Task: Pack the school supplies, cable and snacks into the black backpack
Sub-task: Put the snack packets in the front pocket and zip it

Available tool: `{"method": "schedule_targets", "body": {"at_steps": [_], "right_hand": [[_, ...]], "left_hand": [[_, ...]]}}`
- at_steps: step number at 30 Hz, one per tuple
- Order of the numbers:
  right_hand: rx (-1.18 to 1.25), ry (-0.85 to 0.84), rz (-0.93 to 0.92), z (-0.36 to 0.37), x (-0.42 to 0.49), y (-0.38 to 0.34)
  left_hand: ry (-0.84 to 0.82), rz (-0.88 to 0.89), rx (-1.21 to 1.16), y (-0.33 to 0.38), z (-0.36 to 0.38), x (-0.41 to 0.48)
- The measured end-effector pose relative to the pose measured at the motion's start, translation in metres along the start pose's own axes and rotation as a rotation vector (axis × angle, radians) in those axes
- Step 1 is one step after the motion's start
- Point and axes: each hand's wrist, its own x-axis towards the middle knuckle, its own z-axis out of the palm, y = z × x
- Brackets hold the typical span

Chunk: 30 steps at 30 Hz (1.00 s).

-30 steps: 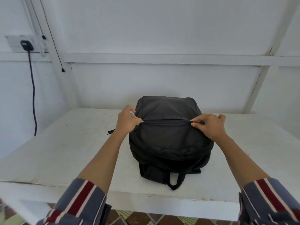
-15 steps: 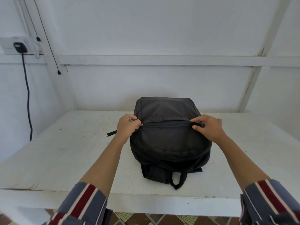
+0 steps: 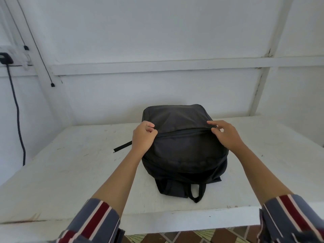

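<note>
The left grip [image 3: 142, 137] is curling its fingers tightly at the left end of the zipper [image 3: 182, 133], pinching there; whether it is holding the pull or only the fabric cannot be told, since the fingers are hiding that spot. The right grip [image 3: 226, 135] is pinching the fabric at the right end of the same zipper between thumb and bent fingers, bracing the bag. In the head view, the black backpack [image 3: 184, 155] is lying flat on the white table [image 3: 70, 172], near its far edge, with the carry loop [image 3: 196, 192] pointing toward the person and a loose strap [image 3: 122, 146] trailing out to the left. No school supplies, cable or snacks are showing on the table, and the zipper line between the two grips is appearing closed along its visible length. Judged from this, the packing is largely finished and the step in hand is the closing of this compartment. The next move is likely calling for a check that the slider is seated fully at its end stop, with the right grip tensioning the fabric, before both grips are releasing the bag.
</note>
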Motion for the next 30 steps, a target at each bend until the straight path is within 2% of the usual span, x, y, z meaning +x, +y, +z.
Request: {"method": "schedule_targets", "body": {"at_steps": [3,5,11,14,18,25,30], "right_hand": [[0.025,0.078,0.078,-0.009,0.003,0.008],[0.013,0.072,0.137,-0.015,0.005,0.018],[0.029,-0.042,0.233,-0.018,0.016,0.054],[0.052,-0.130,0.239,-0.019,0.020,0.064],[0.114,-0.218,0.238,-0.021,0.026,0.072],[0.442,-0.272,0.381,-0.019,0.027,0.087],[0.279,-0.236,0.325,-0.012,0.033,0.094]], "left_hand": [[0.041,0.114,-0.009,0.012,0.009,0.001],[0.035,0.202,-0.006,0.023,0.021,0.002],[-0.225,0.412,0.147,0.050,0.068,0.005],[-0.298,0.472,0.240,0.058,0.086,0.005],[-0.301,0.490,0.301,0.064,0.103,0.006],[-0.257,0.433,0.343,0.062,0.117,0.000],[-0.248,0.408,0.366,0.063,0.120,-0.004]]}}
